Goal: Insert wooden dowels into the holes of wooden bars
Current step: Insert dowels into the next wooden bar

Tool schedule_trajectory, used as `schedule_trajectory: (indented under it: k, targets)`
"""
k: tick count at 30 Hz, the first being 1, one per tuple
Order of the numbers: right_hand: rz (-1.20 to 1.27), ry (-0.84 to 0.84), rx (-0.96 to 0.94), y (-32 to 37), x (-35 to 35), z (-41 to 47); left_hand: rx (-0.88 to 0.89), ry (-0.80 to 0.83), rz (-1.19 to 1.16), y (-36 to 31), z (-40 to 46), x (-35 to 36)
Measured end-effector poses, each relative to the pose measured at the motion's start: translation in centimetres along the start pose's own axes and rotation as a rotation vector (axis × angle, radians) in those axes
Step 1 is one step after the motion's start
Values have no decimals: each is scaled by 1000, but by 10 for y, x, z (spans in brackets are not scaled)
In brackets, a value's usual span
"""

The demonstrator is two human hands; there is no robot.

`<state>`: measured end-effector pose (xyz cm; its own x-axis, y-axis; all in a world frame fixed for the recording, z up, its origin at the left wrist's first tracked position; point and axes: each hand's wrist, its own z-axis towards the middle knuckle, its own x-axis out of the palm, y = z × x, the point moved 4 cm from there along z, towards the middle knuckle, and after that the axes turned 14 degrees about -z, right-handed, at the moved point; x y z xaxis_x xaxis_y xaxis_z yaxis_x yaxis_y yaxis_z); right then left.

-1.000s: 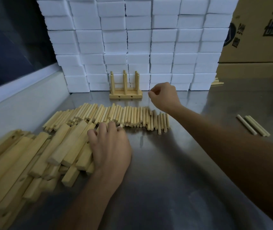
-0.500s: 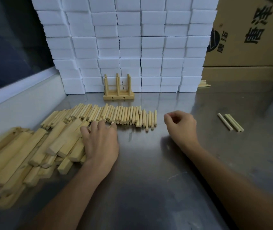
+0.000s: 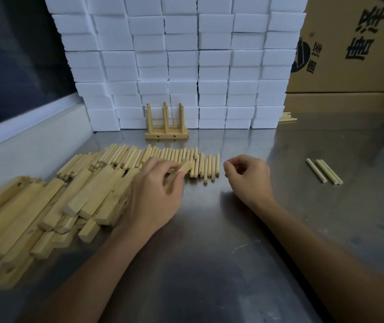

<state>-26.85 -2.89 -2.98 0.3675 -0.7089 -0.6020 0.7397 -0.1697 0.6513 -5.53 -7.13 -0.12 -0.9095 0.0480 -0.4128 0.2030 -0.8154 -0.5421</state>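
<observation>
Head view: the left hand (image 3: pixel 153 194), centre frame, grips a bar (image 3: pixel 179 174) between thumb and curled fingers, lifted over the near end of the dowel row (image 3: pixel 167 157). The bar pile (image 3: pixel 46 206) fills the lower left. The right hand (image 3: pixel 248 177), just right of the row, has its fingers curled in; it seems to hold nothing, though the palm is hidden. A finished rack (image 3: pixel 166 127) stands upper centre against white blocks (image 3: pixel 186 61); three dowels (image 3: pixel 325 171) lie at right.
</observation>
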Motion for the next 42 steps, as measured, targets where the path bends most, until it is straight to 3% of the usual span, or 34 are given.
schedule_trajectory:
  k: [11, 17, 21, 25, 28, 33, 42]
  targets:
    - [3, 19, -4, 2, 0, -1, 31, -116, -152, 6, 0, -7]
    - [23, 19, 2, 1, 0, -1, 19, -55, -134, 8, -2, -3]
    - [25, 23, 0, 1, 1, 0, -199, -80, -284, 19, -5, 3]
    - [20, 31, 8, 0, 3, 1, -520, -90, -637, 28, -10, 10]
    - [-4, 58, 14, -1, 5, 1, -666, -99, -855, 28, -10, 15]
    - [-68, 84, 45, -3, 6, 2, -848, -114, -1114, 33, -10, 17]
    - [-220, 196, 15, -4, 16, 5, -999, -154, -1240, 43, -10, 16]
